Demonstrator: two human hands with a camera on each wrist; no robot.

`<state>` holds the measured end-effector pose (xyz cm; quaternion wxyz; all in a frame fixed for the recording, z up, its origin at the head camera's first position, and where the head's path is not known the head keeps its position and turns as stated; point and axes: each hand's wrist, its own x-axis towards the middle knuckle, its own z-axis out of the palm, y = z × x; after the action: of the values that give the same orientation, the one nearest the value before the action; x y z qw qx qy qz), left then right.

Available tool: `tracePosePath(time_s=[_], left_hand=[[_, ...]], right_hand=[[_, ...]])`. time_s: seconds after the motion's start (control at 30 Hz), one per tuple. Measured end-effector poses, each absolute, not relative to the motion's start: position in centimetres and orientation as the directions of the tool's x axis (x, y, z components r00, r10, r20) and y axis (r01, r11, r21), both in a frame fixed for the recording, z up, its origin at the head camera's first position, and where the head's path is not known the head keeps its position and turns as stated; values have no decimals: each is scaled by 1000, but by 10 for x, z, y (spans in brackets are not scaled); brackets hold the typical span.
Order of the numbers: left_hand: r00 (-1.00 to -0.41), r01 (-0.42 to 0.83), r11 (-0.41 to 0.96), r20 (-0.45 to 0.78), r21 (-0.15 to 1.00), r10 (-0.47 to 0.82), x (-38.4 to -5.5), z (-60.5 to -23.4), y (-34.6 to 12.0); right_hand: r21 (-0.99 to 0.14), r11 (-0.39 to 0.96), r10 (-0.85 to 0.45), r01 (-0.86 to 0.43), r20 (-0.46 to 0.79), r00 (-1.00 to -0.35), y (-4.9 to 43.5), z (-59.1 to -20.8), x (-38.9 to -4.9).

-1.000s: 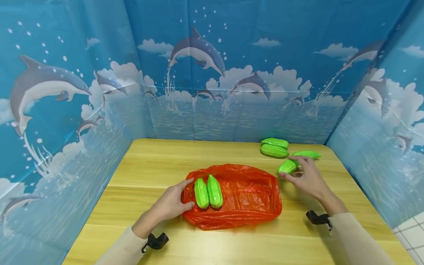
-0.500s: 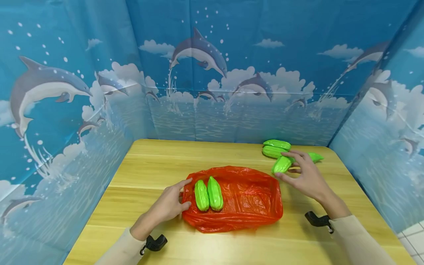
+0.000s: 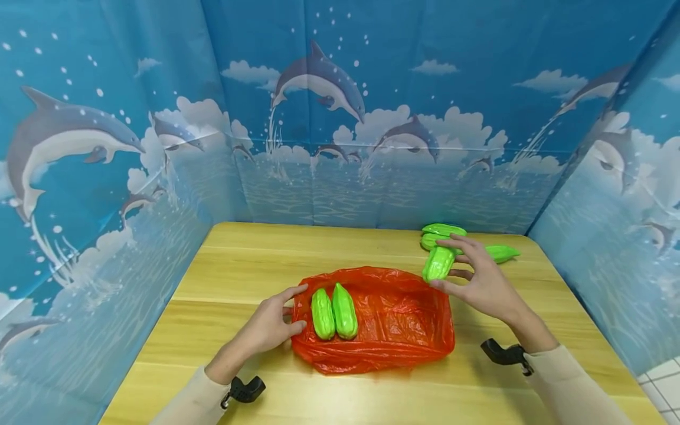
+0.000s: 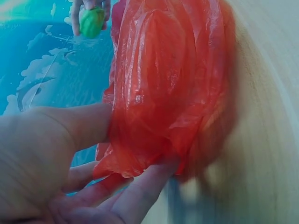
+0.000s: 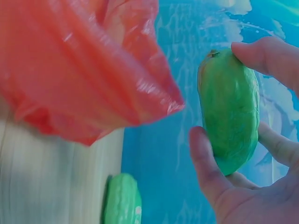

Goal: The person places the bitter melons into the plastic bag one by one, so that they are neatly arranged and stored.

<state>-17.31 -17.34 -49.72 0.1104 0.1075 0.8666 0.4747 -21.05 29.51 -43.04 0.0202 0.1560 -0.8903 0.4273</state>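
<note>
A red plastic bag (image 3: 398,319) lies spread open on the table, with two green ribbed gourd-like fruits (image 3: 345,313) side by side at its left end. My left hand (image 3: 268,321) grips that end; in the left wrist view its thumb and fingers (image 4: 145,191) hold the thin plastic. Above the bag's far right rim, my right hand (image 3: 480,280) holds another green ribbed fruit (image 3: 439,264) between thumb and fingertips. The right wrist view shows this held fruit (image 5: 229,109) nearly whole, its stem end upward beside the thumb.
Behind my right hand, at the table's far right, lie two stacked green fruits (image 3: 443,229) and a pointed one (image 3: 502,254). The wooden table (image 3: 234,254) ends against a blue dolphin-print curtain (image 3: 340,195) that wraps around the sides.
My right hand has lifted its green fruit and carried it left toward the bag, away from the pointed fruit. The left hand stays at the bag's left end.
</note>
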Motion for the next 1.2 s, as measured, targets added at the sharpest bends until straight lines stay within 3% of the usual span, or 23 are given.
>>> tracePosePath(time_s=[0.2, 0.47, 1.2], left_hand=[[-947, 87, 490, -81, 867, 312, -175, -500, -174], [-941, 74, 469, -94, 880, 325, -176, -501, -175], [-957, -22, 410, -138, 912, 255, -189, -498, -165]], right_hand=[[-855, 436, -316, -280, 145, -937, 284, -428, -208], [-882, 368, -390, -294, 141, -910, 271, -432, -212], [-850, 442, -372, -286, 116, -921, 239, -434, -221]])
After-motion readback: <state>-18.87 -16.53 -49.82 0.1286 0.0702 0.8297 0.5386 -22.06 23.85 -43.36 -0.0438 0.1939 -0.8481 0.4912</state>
